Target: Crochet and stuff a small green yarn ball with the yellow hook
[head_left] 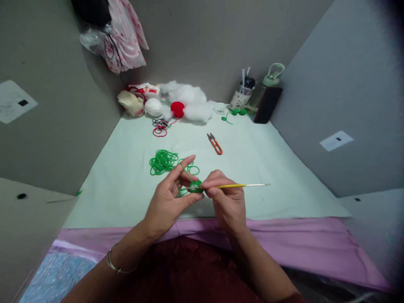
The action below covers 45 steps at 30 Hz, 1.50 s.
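Between the fingertips of my left hand (173, 193) is a small green crocheted piece (196, 186), with a green strand running over the raised index finger. My right hand (229, 200) pinches a yellow crochet hook (232, 185) beside the piece. One metal end of the hook points right, and the other reaches the green piece; whether it passes through a stitch cannot be made out. Behind my left hand, a loose heap of green yarn (163, 162) lies on the pale cloth (252, 147). Orange thread snips (215, 144) rest farther back, beyond my right hand.
Along the back are white stuffing (189, 99), a red ball (177, 109), a white ball (153, 107), tangled red and black yarn (160, 127), small green pieces (239, 112), a pen cup (240, 97), a bottle (263, 92) and a dark phone (268, 105). Grey partitions stand around.
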Tool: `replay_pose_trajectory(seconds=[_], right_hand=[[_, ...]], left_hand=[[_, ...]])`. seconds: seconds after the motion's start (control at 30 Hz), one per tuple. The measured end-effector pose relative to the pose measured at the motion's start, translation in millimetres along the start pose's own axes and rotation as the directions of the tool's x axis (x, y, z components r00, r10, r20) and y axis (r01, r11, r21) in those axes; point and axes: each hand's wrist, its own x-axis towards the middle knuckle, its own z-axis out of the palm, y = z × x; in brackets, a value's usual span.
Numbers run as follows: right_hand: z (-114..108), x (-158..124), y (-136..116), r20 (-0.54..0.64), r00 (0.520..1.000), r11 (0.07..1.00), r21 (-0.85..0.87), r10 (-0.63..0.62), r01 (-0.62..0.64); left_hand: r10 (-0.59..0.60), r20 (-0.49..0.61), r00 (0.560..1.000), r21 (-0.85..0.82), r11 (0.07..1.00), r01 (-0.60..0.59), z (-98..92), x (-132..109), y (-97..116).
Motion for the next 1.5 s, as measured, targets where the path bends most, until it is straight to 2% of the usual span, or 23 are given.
replay_pose_trajectory(seconds=[0.1,0.2,0.4,0.63,0.73,0.8,0.83,0.9,0.93,0.97,1.0,1.03,1.07,1.13,1.2,1.5], right_hand=[[0.7,0.2,-0.1,0.032,0.995,0.989,0.105,0.099,-0.102],[-0.5,0.0,0.9,0.065,0.988,0.982,0.122,0.138,-0.145],[-3.4,-3.3,5.9,0.057,0.998,0.999,0.046,0.016,-0.019],[-9.2,-3.2,4.7,0.141,0.988,0.998,-0.001,-0.057,0.058],[-9.4,-4.1,-1.5,0.173,0.98,0.987,-0.11,-0.1,0.12],[-7.7,-7.4,-4.8,0.158,0.967,0.919,-0.312,-0.201,0.242],[-6.4,-9.8,-5.3,0.156,0.948,0.842,-0.436,-0.278,0.318],[-3.3,-15.1,-3.4,0.192,0.877,0.624,-0.638,-0.44,0.452],[-1.5,-17.4,-1.5,0.218,0.836,0.526,-0.69,-0.504,0.497],[0.3,-19.1,0.4,0.229,0.804,0.47,-0.711,-0.549,0.523],[2.0,-19.9,1.9,0.217,0.784,0.459,-0.707,-0.582,0.537],[3.5,-19.7,2.5,0.186,0.78,0.491,-0.684,-0.598,0.54],[4.7,-18.5,2.0,0.135,0.795,0.557,-0.644,-0.591,0.524],[5.1,-14.1,-1.8,0.062,0.861,0.713,-0.532,-0.505,0.457],[2.7,-8.5,-7.5,0.043,0.922,0.822,-0.437,-0.386,0.364],[-13.9,2.1,-15.9,-0.015,0.986,0.972,-0.174,-0.165,0.16]], left_hand=[[-0.002,0.042,0.999,0.036,0.999,0.0,-1.6,2.4,-1.1],[-0.04,0.086,0.995,0.046,0.998,0.036,-4.6,3.7,-2.5],[-0.065,0.147,0.987,0.058,0.997,0.057,-8.1,2.3,-0.6],[-0.087,0.302,0.949,0.063,0.995,0.071,-21.2,6.5,10.2],[-0.098,0.318,0.943,0.012,0.995,0.099,-21.6,8.1,9.8],[-0.086,0.268,0.959,-0.028,0.995,0.097,-16.4,6.2,7.2],[-0.077,0.221,0.972,-0.044,0.995,0.088,-12.6,4.2,5.6],[-0.075,0.132,0.988,-0.078,0.993,0.085,-3.9,-1.0,3.0],[-0.08,0.109,0.991,-0.111,0.99,0.092,0.1,-3.7,2.3],[-0.095,0.106,0.99,-0.159,0.981,0.112,3.4,-6.2,2.1],[-0.118,0.115,0.986,-0.211,0.967,0.14,5.9,-8.0,2.4],[-0.142,0.133,0.981,-0.262,0.95,0.173,7.4,-9.2,3.0],[-0.167,0.151,0.974,-0.306,0.929,0.207,8.0,-9.6,4.0],[-0.207,0.172,0.963,-0.36,0.897,0.257,7.0,-8.5,6.2],[-0.221,0.181,0.958,-0.381,0.882,0.276,4.4,-6.2,8.0],[-0.185,0.266,0.946,-0.394,0.875,0.282,-4.4,0.2,12.0]])
